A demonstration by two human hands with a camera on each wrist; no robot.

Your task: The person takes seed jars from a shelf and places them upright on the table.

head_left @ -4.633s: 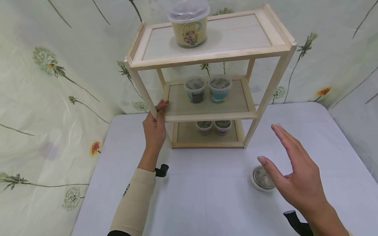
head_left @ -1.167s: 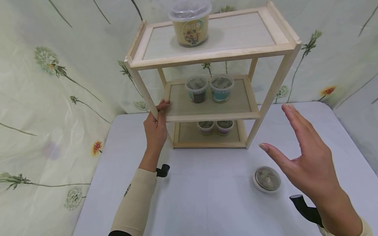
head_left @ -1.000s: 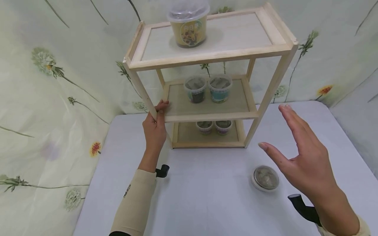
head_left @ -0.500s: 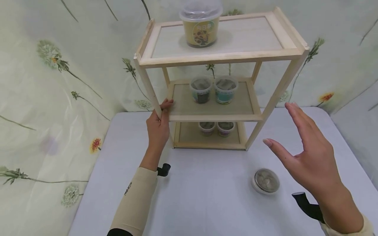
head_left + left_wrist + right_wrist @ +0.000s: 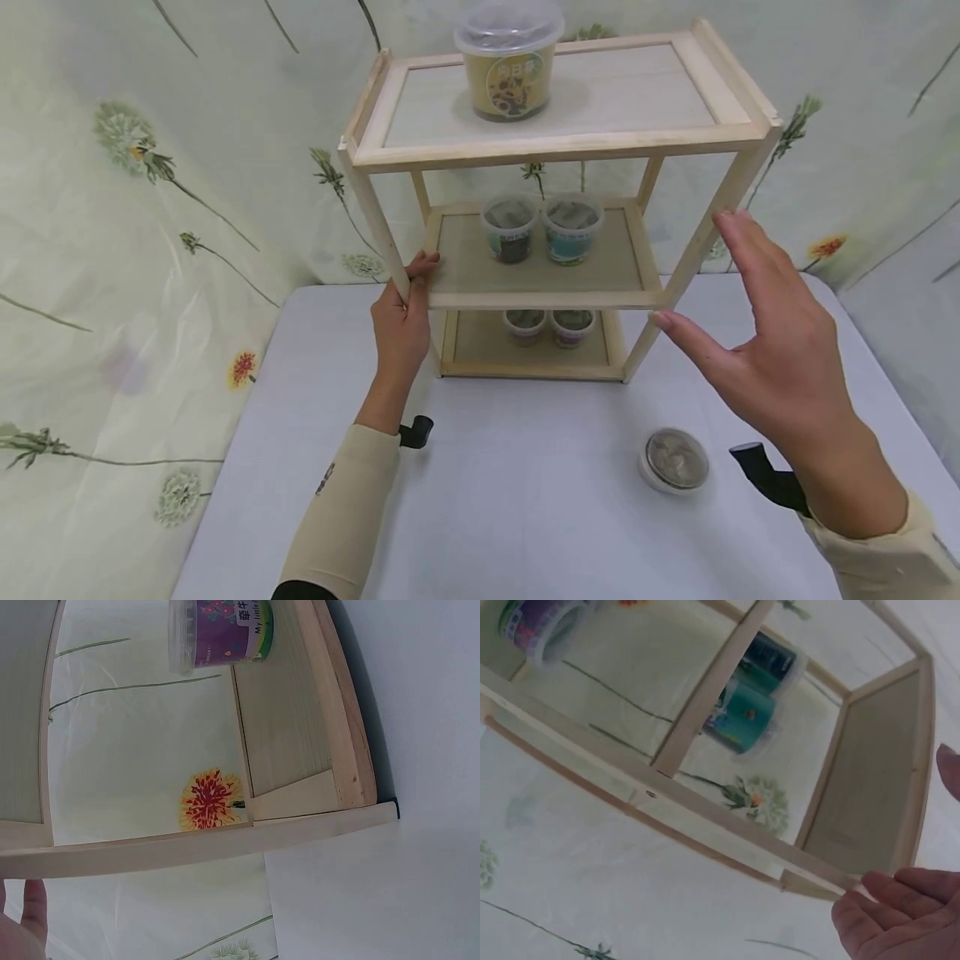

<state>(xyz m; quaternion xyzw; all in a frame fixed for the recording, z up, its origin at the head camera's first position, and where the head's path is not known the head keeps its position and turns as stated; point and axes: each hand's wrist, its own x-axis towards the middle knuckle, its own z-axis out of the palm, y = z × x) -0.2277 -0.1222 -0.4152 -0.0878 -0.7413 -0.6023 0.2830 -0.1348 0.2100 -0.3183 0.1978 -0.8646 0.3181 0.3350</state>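
A three-tier wooden shelf rack [image 5: 540, 300] stands on the white-covered table. My left hand [image 5: 401, 321] grips its left front post at the middle tier; in the left wrist view only a bit of that hand [image 5: 22, 922] shows. My right hand [image 5: 783, 350] is beside the right front post, thumb and fingers spread with nothing between them. Whether its fingertips touch the post is hard to tell. A yellow-labelled tub [image 5: 510, 71] is on the top tier. Two clear-lidded cups, one dark [image 5: 510, 229] and one teal [image 5: 572, 229], sit on the middle tier.
Two small purple-labelled cups [image 5: 525, 327] stand on the bottom tier. A round lidded tub [image 5: 675, 460] is on the table [image 5: 510, 500], in front of the rack's right side. Behind hangs a flower-patterned sheet [image 5: 187, 350].
My right hand, earlier over and then above the round tub, has risen and moved left to the right front post. My left hand keeps its grip. The head view has shifted slightly.
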